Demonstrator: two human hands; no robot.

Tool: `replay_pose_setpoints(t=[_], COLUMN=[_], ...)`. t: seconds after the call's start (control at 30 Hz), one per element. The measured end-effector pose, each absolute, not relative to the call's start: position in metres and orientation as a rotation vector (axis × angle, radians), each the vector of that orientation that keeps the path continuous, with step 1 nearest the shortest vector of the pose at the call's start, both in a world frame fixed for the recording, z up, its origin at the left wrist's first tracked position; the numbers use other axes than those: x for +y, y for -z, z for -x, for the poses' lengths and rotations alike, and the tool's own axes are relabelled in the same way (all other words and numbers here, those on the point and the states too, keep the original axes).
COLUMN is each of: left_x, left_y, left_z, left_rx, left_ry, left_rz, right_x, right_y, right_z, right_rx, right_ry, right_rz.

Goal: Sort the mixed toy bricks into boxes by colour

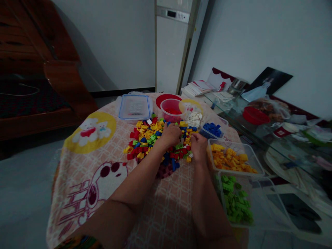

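Note:
A heap of mixed red, yellow, green and blue toy bricks (145, 138) lies on a round table under a cartoon-print cloth (98, 166). My left hand (169, 135) rests on the middle of the heap, fingers curled down into the bricks. My right hand (198, 147) sits at the heap's right edge, fingers bent as in a pinch; what they hold is hidden. Clear tubs stand to the right: yellow bricks (230, 159), green bricks (234, 202), blue bricks (212, 129). White bricks (194, 119) and a red-brick bowl (172, 110) stand behind.
A clear lid with blue rim (135, 106) and a red lid (166, 98) lie at the table's far side. A glass-topped table (272, 138) with clutter and a red bowl (255, 116) is to the right. A wooden staircase (38, 69) rises at left.

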State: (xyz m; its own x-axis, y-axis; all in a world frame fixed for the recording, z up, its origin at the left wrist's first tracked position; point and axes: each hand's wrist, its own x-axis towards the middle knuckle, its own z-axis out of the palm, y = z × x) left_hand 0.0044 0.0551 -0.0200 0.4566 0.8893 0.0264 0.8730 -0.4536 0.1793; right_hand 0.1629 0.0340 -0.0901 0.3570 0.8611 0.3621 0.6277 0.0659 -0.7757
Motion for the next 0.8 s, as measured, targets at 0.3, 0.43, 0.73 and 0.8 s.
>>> replay_pose_setpoints(t=[0.3, 0.43, 0.73, 0.8], left_x=[0.059, 0.063, 0.078, 0.079], left_y=[0.026, 0.020, 0.018, 0.018], left_z=[-0.002, 0.002, 0.023, 0.025], left_rx=[1.528, 1.517, 1.420, 1.392], left_ry=[-0.179, -0.244, -0.646, -0.731], left_rz=[-2.596, -2.555, -2.354, -2.309], right_x=[0.032, 0.033, 0.032, 0.031], right_y=[0.091, 0.096, 0.086, 0.083], right_z=[-0.154, -0.155, -0.155, -0.154], right_rx=[-1.836, -1.835, -1.737, -1.740], right_ry=[-0.183, -0.182, -0.223, -0.229], right_rz=[1.489, 1.511, 1.582, 1.575])
